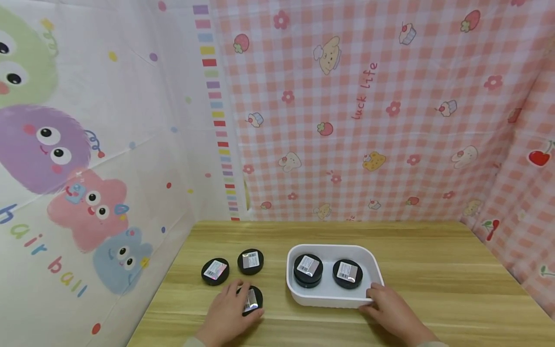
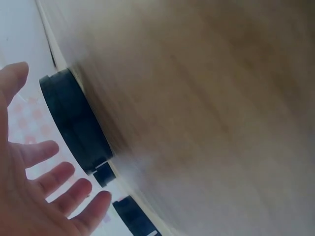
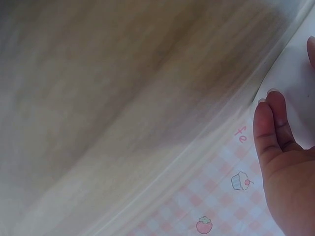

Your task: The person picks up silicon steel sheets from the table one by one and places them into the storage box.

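In the head view my left hand (image 1: 231, 311) is over the nearest of three loose round black containers (image 1: 256, 300), partly covering it. The left wrist view has the fingers (image 2: 47, 152) of that hand spread, with a gap between them and the container's side (image 2: 76, 120). My right hand (image 1: 388, 308) holds the front right corner of a white plastic tub (image 1: 329, 302), thumb against the front wall. Inside the tub, a stack of two black containers (image 1: 308, 270) stands on the left and a single one (image 1: 348, 273) on the right. Pale labels cover their tops.
Two more black containers, one on the left (image 1: 215, 271) and one farther back (image 1: 250, 261), lie on the wood-patterned table (image 1: 433, 270). Printed cloth walls (image 1: 347, 183) enclose the table behind and at both sides.
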### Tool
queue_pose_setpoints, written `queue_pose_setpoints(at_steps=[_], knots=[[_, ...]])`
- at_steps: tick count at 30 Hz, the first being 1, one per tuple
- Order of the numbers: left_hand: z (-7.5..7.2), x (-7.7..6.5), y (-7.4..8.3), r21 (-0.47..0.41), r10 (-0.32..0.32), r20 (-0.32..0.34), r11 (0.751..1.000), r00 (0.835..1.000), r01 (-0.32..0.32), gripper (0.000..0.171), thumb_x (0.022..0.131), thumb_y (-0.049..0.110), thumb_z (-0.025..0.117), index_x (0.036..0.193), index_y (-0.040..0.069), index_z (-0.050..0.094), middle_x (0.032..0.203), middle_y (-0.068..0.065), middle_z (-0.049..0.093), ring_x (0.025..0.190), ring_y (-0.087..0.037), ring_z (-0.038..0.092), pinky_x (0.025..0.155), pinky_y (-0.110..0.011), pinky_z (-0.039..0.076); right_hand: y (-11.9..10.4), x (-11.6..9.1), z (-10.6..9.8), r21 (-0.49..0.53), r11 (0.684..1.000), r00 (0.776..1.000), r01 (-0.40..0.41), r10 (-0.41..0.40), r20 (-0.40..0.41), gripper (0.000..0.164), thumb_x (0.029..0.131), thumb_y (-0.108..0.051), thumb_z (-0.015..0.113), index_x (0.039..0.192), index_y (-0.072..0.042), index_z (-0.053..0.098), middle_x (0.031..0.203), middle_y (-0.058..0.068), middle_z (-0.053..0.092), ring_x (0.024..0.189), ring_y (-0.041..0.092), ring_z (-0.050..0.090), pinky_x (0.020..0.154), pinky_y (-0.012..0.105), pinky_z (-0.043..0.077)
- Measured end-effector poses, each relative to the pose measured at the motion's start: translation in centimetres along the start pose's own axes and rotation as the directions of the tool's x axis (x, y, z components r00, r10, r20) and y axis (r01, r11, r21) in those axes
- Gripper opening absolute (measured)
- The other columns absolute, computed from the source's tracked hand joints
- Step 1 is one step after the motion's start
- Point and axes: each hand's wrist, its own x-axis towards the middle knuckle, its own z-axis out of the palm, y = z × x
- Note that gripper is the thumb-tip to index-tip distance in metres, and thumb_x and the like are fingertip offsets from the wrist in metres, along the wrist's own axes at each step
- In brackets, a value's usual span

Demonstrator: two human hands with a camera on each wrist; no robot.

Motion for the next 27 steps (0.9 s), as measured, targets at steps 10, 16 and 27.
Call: queue_pose_setpoints(at_steps=[10,16,27], knots=[[0.28,-0.20,-0.49,-0.013,-0.023,-0.009,1.000,1.000,0.023,0.086,0.081,0.068,0.070,0.137,0.005,0.055,0.126,-0.017,0.056,0.114,-0.034,0.055,0.093,-0.055,0.049,-0.11,0.02,-0.07,0.000,1.000,1.000,-0.015,0.015,0.024,0.024,0.075,-0.022,0.086,0.073,-0.022,0.062,0.074,-0.016,0.049,0.066,-0.002,0.043,0.059,0.026,0.041],[0.07,-0.10,-0.60,-0.029,-0.062,0.092,0.997,0.994,0.065,0.095,0.080,0.073,0.067,0.142,0.002,0.051,0.131,-0.017,0.054,0.116,-0.035,0.054,0.096,-0.057,0.048,-0.12,-0.01,-0.10,0.000,1.000,0.999,-0.028,0.028,0.030,0.024,0.076,-0.023,0.086,0.073,-0.022,0.062,0.074,-0.016,0.048,0.066,-0.002,0.042,0.059,0.026,0.041],[-0.15,-0.08,-0.58,-0.034,-0.067,0.118,0.997,0.991,0.072,0.099,0.077,0.069,0.073,0.143,-0.001,0.048,0.131,-0.019,0.054,0.118,-0.038,0.054,0.097,-0.059,0.046,-0.24,0.02,-0.20,0.005,0.999,0.999,-0.035,0.035,0.039,0.022,0.077,-0.023,0.085,0.073,-0.022,0.063,0.075,-0.016,0.050,0.067,-0.002,0.044,0.060,0.027,0.042]])
